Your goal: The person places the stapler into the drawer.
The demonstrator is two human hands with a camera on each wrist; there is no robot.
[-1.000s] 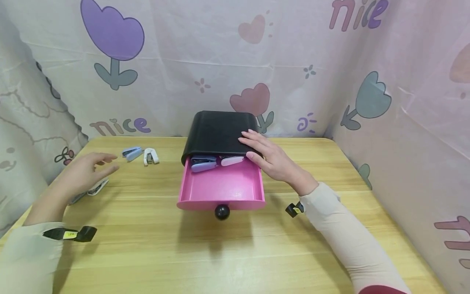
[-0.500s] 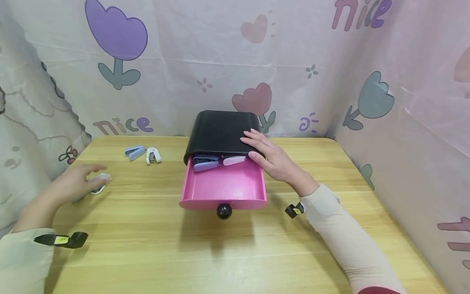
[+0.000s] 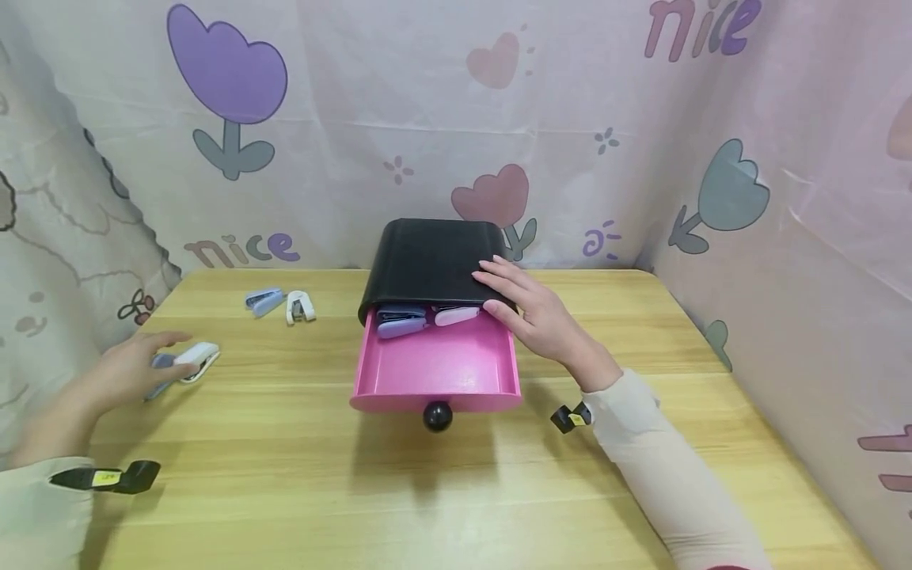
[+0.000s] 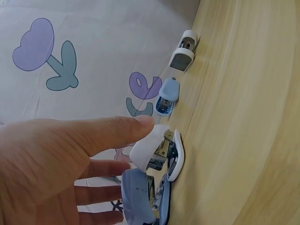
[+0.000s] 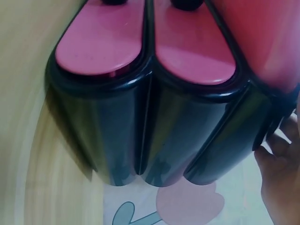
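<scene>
My left hand (image 3: 131, 372) reaches to a white stapler (image 3: 197, 360) and a blue stapler (image 3: 162, 372) at the table's left. In the left wrist view its thumb lies across the white stapler (image 4: 147, 149), with the other fingers straight behind the blue stapler (image 4: 137, 197); no firm hold shows. My right hand (image 3: 537, 313) rests on the right top edge of a black drawer cabinet (image 3: 438, 257). Its top pink drawer (image 3: 438, 368) is pulled out. Inside, at the back, lie a bluish-purple stapler (image 3: 401, 326) and a pale pink stapler (image 3: 456, 316).
Farther back on the left stand a small blue stapler (image 3: 264, 302) and a white stapler (image 3: 300, 307). A black knob (image 3: 438, 416) sticks out from the drawer front. The right wrist view shows lower pink drawers (image 5: 101, 40) pushed in. Printed curtains border the table.
My left hand has moved left and down onto the white and blue staplers at the left, and the white one looks turned. My right hand stays on the cabinet.
</scene>
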